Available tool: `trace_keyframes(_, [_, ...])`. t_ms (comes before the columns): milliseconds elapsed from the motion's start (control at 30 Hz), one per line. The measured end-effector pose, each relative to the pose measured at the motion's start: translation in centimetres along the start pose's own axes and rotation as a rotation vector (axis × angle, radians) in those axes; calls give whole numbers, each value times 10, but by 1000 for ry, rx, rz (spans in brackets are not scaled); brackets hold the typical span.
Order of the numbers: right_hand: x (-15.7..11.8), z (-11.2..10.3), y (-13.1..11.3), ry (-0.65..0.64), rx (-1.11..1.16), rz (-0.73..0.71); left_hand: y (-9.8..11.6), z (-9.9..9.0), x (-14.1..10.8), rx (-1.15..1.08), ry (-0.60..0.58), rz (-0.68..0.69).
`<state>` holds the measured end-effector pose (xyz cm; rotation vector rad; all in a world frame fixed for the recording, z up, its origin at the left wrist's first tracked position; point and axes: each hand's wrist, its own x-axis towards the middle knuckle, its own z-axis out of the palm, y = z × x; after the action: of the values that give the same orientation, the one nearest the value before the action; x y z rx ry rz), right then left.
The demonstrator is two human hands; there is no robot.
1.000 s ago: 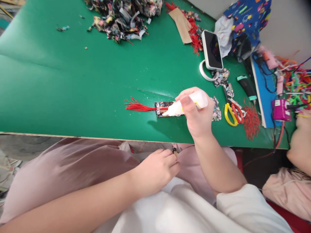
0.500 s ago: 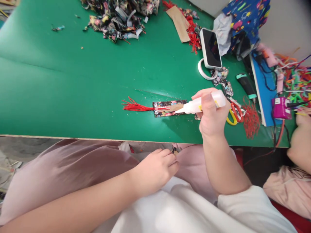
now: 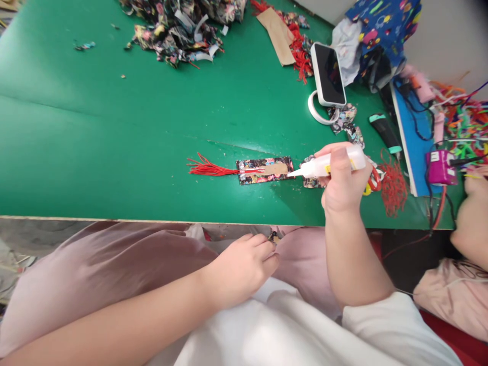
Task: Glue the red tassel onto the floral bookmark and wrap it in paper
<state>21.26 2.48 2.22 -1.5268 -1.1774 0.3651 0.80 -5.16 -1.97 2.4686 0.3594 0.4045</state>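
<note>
My right hand (image 3: 345, 180) is wrapped round a white squeeze bottle (image 3: 320, 165), its pointed nozzle at the right end of a flat strip (image 3: 263, 178) with a dark floral border and brown middle. A red tassel (image 3: 213, 166) sticks out from the strip's left end. Another floral piece (image 3: 310, 182) lies partly hidden under the bottle. My left hand (image 3: 244, 267) rests on my lap, fingers curled; a small dark, patterned thing shows at its fingertips, too small to make out.
Floral scraps (image 3: 175, 35) are piled at the back. A phone (image 3: 330, 73), a white tape ring (image 3: 318, 109), a black cutter (image 3: 385, 133) and red threads (image 3: 394, 185) lie on the right. Another person's arm (image 3: 473, 223) is at the right edge.
My right hand and the bottle have moved right, so the nozzle has gone from the strip's middle to its right end. More of the floral piece beside it shows. My left hand stays put.
</note>
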Motion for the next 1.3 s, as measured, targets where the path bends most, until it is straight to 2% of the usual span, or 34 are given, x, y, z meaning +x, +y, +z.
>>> trace_keyframes(333, [-1, 1, 2, -2, 80, -33, 0, -1, 0, 4, -8, 3])
trace_keyframes(733, [-2, 3, 2, -29, 19, -23, 2, -1, 0, 8, -4, -12])
trace_keyframes(1100, [2, 11, -12, -69, 69, -12, 1, 0, 0, 7, -4, -17])
trace_keyframes(1300, [8, 8, -30, -85, 150, -10, 1, 1, 0, 20, -3, -19])
